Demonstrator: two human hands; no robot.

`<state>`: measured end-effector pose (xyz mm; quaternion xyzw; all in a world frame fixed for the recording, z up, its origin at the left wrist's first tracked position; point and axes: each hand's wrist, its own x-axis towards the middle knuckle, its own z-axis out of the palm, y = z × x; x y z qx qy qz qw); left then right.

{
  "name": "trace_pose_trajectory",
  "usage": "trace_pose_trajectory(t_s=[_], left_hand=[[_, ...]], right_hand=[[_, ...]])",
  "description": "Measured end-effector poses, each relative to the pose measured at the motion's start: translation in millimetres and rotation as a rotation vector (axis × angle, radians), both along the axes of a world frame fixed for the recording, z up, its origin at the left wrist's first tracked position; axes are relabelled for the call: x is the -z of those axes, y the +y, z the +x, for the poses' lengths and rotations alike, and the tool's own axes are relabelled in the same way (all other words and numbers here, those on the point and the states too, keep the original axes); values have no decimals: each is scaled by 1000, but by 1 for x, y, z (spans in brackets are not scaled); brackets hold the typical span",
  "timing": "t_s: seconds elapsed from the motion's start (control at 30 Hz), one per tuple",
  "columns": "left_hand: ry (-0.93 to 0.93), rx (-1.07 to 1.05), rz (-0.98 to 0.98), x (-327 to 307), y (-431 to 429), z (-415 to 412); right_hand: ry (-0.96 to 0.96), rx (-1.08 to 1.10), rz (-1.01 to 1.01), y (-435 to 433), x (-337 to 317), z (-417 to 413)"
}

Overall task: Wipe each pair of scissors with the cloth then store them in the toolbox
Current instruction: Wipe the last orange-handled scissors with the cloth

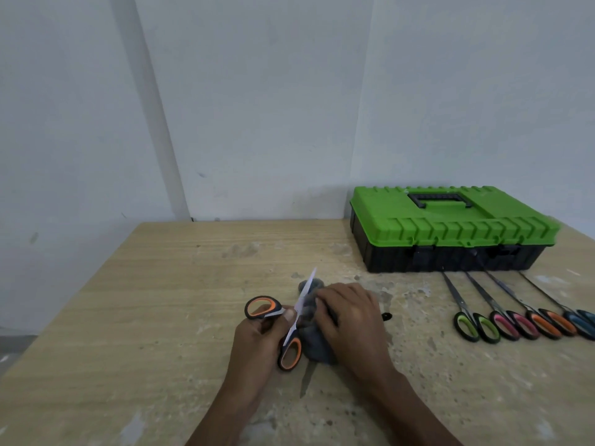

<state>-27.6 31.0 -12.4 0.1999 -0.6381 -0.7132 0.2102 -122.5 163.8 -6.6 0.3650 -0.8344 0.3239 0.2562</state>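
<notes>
- The left hand (257, 336) grips the orange-handled scissors (304, 297) near the pivot. The fingers are curled round the lower handle and the thumb lies along the metal.
- These scissors are spread wide. One black-and-orange loop sticks out to the left of the hand and the other hangs below it, nearer the person. One bright blade slants up and away, towards the far edge of the bench (145, 317).
- The right hand (351, 317) lies just beside the left, palm down, with its fingers bent over a bunched dark grey cloth (317, 347). It holds the cloth against the blade.
- The cloth rests on the bench under the right hand. Its edges show beyond the fingertips and beneath the palm.
- A small black object (386, 316), too small to identify, lies on the bench just right of the right hand.
- Further right, four more pairs lie closed and flat in a row, handles towards the person. From left to right they are the green-handled scissors (473, 326), the pink-handled scissors (512, 323), a second orange pair (547, 320) and the blue-handled scissors (582, 318) at the picture's edge.
- Their blade tips point at the toolbox (450, 226) and reach close to its front wall.
- The toolbox sits at the far right of the bench by the wall (257, 107). It has a black base, a bright green lid and a black carry handle folded flat on top. The lid is down, so the inside is hidden.
- The bench top is pale wood, worn and blotched.
</notes>
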Motion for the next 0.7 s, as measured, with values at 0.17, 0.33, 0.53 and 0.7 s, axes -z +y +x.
trace_pose_trajectory(t_s=[0.17, 0.33, 0.53, 0.7], left_hand=[[10, -5, 30, -3, 3, -1], [3, 23, -2, -1, -1, -1], [-28, 42, -105, 0, 1, -2], [-15, 17, -57, 0, 1, -4]], right_hand=[[-16, 38, -305, 7, -6, 0], [12, -152, -49, -10, -1, 13], [-140, 52, -121, -4, 9, -27], [-242, 113, -258, 0, 8, -25]])
